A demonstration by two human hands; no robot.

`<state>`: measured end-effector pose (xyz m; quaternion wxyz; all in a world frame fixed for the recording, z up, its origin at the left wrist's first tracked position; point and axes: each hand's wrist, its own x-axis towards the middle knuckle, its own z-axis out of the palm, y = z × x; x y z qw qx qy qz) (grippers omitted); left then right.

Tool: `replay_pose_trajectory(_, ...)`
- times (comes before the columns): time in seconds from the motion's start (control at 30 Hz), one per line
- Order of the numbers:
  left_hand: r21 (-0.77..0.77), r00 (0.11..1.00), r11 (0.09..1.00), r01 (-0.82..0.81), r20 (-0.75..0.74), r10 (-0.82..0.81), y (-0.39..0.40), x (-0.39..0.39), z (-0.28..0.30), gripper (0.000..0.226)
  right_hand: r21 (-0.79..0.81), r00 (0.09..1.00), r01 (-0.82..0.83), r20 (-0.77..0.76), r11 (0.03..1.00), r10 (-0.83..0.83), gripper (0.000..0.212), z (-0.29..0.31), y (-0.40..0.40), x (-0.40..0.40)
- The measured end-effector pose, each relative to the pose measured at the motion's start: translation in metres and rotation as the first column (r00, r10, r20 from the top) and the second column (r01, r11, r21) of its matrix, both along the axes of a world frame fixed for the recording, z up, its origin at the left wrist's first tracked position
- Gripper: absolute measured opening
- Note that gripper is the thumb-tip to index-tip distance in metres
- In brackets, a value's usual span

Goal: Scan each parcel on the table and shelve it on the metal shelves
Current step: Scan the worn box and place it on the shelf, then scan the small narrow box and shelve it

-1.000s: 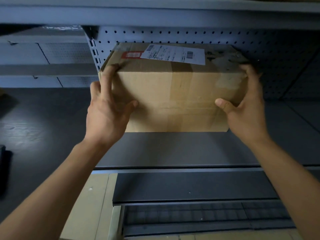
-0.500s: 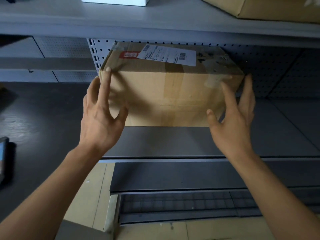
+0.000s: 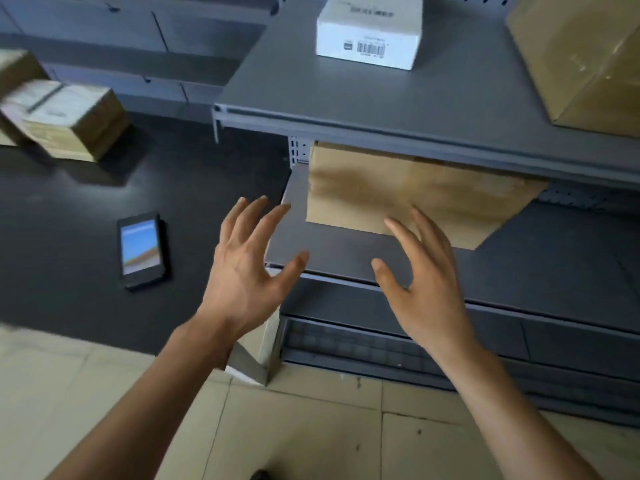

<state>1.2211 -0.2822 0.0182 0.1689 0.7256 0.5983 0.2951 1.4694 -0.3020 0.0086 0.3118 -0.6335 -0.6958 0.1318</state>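
- Two bare forearms reach forward over a pale tiled floor (image 3: pixel 104 393) toward grey metal shelves (image 3: pixel 363 102).
- The left hand (image 3: pixel 242 268) hangs in the air in front of the shelf corner, fingers spread and straight, holding nothing.
- The right hand (image 3: pixel 426 285) hovers in front of the middle shelf's front edge, fingers splayed, also holding nothing; neither hand touches the parcel.
- A brown cardboard parcel (image 3: pixel 408 195) sits on the middle shelf, pushed back under the shelf above, its left end near the perforated upright. Its top is hidden by the upper shelf.
- To the left, a black handheld scanner (image 3: pixel 143 251) lies screen up on the dark table (image 3: pixel 69 209), its display lit.
- On the upper shelf stands a white box (image 3: pixel 370 32) with a barcode label on its front face, and a large brown box (image 3: pixel 581 57) stands to its right.
- At the far left of the table, more brown boxes (image 3: pixel 65 119) wait, blurred.
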Motion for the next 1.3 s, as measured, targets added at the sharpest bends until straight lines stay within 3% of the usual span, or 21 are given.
replay_pose_trajectory(0.2, -0.17, 0.993, 0.982, -0.087, 0.059, 0.098, -0.046, -0.07, 0.05, 0.065, -0.106, 0.988, -0.12, -0.113, 0.987, 0.108, 0.052, 0.031, -0.023, -0.076)
replay_pose_trajectory(0.43, -0.263, 0.967, 0.944, -0.2, 0.102, 0.234, -0.102, -0.167, 0.089, 0.058, -0.243, 0.983, -0.175, -0.101, 0.954, 0.155, 0.05, 0.068, -0.033, -0.156)
replay_pose_trajectory(0.67, -0.361, 0.953, 0.905, -0.225, 0.112, 0.282, -0.13, -0.244, 0.102, 0.057, -0.275, 0.973, -0.228, -0.085, 0.934, 0.213, 0.053, 0.09, -0.037, -0.254)
replay_pose_trajectory(0.97, -0.37, 0.929, 0.894, -0.252, 0.165, 0.33, -0.118, -0.298, 0.111, 0.051, -0.295, 0.959, -0.282, -0.068, 0.913, 0.274, 0.059, 0.105, -0.015, -0.332)
replay_pose_trajectory(1.3, -0.423, 0.899, 0.847, -0.321, 0.145, 0.413, -0.064, -0.317, 0.112, 0.049, -0.424, 0.95, -0.301, -0.055, 0.854, 0.308, 0.062, 0.074, 0.055, -0.347)
